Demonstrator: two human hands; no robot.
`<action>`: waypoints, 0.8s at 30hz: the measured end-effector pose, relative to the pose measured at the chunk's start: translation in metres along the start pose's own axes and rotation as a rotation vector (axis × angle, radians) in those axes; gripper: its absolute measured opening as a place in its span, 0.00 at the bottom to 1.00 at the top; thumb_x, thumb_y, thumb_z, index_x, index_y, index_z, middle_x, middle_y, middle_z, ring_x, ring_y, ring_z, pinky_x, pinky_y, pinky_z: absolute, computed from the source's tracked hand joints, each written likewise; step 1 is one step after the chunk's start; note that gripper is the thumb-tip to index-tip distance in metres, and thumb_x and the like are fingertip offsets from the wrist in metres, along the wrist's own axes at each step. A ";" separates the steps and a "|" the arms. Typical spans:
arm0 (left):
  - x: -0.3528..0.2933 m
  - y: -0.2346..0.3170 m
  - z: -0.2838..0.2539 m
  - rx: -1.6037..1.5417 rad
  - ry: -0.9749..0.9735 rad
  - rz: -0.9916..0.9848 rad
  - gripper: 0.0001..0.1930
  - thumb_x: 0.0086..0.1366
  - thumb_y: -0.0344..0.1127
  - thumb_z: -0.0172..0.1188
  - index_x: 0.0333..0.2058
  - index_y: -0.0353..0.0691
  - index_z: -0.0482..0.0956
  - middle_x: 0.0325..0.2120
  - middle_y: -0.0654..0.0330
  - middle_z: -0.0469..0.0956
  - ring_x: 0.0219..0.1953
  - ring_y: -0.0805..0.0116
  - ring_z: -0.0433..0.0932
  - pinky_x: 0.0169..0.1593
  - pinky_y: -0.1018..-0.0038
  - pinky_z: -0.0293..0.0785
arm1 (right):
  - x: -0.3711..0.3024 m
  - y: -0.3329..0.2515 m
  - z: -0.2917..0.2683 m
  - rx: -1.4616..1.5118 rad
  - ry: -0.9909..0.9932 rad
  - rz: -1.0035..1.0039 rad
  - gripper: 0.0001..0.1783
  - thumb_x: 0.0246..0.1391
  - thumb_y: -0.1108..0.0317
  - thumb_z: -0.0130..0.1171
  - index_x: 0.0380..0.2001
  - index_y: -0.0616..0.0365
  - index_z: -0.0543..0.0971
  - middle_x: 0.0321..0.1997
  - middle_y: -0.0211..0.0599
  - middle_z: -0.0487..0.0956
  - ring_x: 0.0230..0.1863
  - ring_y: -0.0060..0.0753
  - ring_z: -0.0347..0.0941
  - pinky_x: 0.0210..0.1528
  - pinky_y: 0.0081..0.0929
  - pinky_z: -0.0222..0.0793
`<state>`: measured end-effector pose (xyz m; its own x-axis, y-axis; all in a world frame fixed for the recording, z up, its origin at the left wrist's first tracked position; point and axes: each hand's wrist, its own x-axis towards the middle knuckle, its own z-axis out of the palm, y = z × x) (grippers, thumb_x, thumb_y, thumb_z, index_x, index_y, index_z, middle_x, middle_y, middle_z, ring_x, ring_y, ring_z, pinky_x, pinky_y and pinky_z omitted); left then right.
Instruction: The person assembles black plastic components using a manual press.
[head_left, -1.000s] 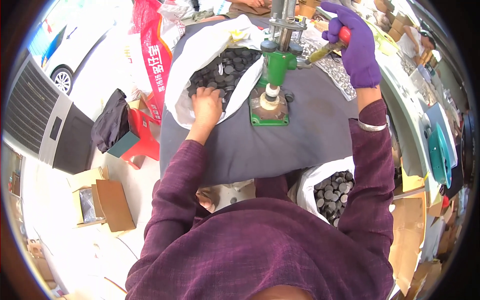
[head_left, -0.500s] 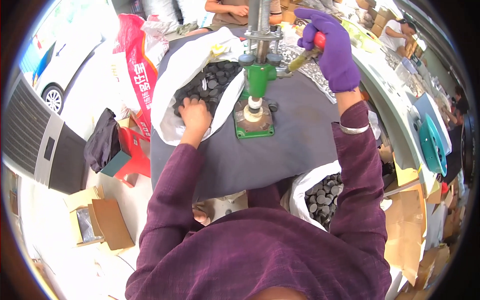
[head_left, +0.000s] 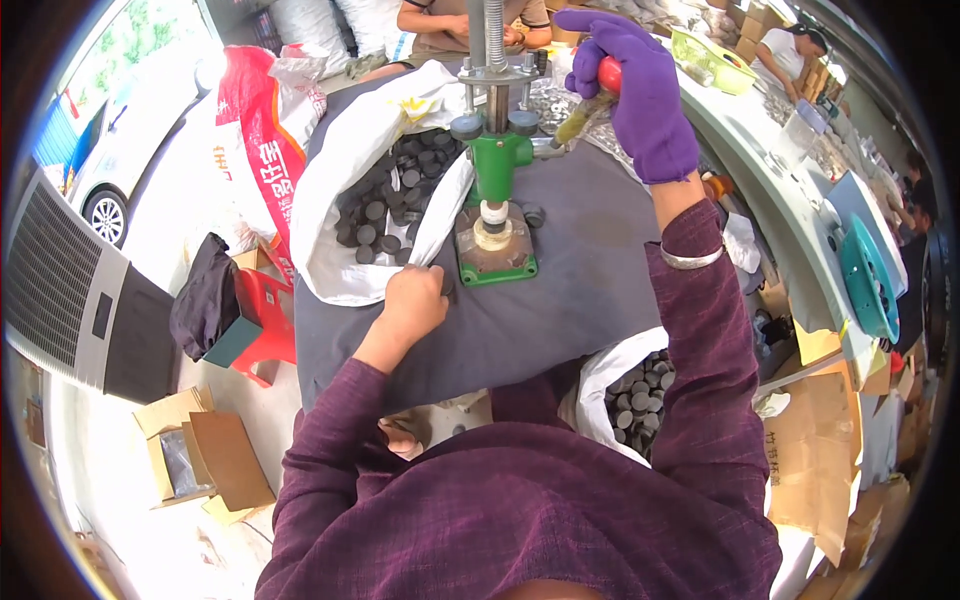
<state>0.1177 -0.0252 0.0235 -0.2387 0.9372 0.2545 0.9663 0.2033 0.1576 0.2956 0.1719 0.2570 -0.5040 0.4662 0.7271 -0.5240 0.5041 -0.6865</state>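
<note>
My left hand [head_left: 413,306] is closed in front of the white sack, with the edge of a dark grey disc [head_left: 448,286] showing at its fingertips. My right hand [head_left: 640,95], in a purple glove, wraps round the red ball knob [head_left: 609,74] on the lever of a green hand press [head_left: 494,165]. A pale round seat [head_left: 492,235] sits on the press's square base, below the ram. Left of the press lies an open white sack [head_left: 318,262] of dark discs [head_left: 375,212]. Whether the seat holds a disc, I cannot tell.
A second white sack [head_left: 592,400] of discs is by my lap at the right. A red stool [head_left: 268,320] and an open carton [head_left: 228,455] stand on the left. Along the right runs a long bench with a teal basin [head_left: 866,275]. Another person [head_left: 440,35] sits across the table.
My left hand has come out of the sack toward me and to the right, now with a disc in its fingers. My right hand stays on the knob.
</note>
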 end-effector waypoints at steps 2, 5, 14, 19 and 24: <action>-0.006 -0.003 0.002 -0.114 0.040 0.015 0.14 0.44 0.35 0.68 0.30 0.37 0.78 0.28 0.49 0.78 0.35 0.48 0.76 0.40 0.58 0.73 | 0.000 0.000 0.001 -0.017 0.015 -0.021 0.20 0.61 0.62 0.41 0.40 0.68 0.77 0.16 0.33 0.70 0.17 0.23 0.65 0.22 0.19 0.63; -0.007 -0.005 0.009 -0.234 0.233 0.067 0.18 0.44 0.33 0.70 0.36 0.35 0.79 0.27 0.50 0.78 0.32 0.52 0.77 0.37 0.62 0.74 | 0.005 0.002 -0.003 -0.016 -0.006 -0.049 0.21 0.61 0.62 0.41 0.40 0.68 0.77 0.16 0.32 0.70 0.17 0.23 0.66 0.23 0.19 0.63; 0.054 0.019 0.018 -0.705 0.389 -0.226 0.17 0.48 0.32 0.67 0.37 0.33 0.78 0.22 0.54 0.78 0.24 0.63 0.78 0.31 0.69 0.74 | 0.000 0.001 0.002 -0.028 0.021 -0.020 0.21 0.60 0.62 0.40 0.40 0.70 0.76 0.16 0.30 0.70 0.18 0.22 0.66 0.27 0.21 0.67; 0.072 0.028 0.033 -0.606 0.388 -0.188 0.19 0.44 0.34 0.71 0.37 0.36 0.81 0.27 0.58 0.75 0.35 0.60 0.74 0.39 0.66 0.72 | -0.002 -0.004 0.008 -0.038 0.080 0.006 0.21 0.60 0.62 0.40 0.40 0.70 0.76 0.17 0.31 0.70 0.18 0.23 0.66 0.27 0.21 0.68; 0.083 0.037 0.039 -0.551 0.463 -0.201 0.20 0.44 0.35 0.73 0.36 0.35 0.81 0.30 0.57 0.74 0.40 0.57 0.70 0.45 0.65 0.69 | -0.005 -0.004 0.009 -0.050 0.080 0.022 0.21 0.60 0.61 0.39 0.40 0.69 0.76 0.17 0.30 0.69 0.17 0.21 0.65 0.26 0.21 0.68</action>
<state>0.1371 0.0708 0.0132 -0.5394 0.6567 0.5271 0.7406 0.0723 0.6680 0.2946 0.1611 0.2564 -0.4572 0.5334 0.7116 -0.4772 0.5281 -0.7024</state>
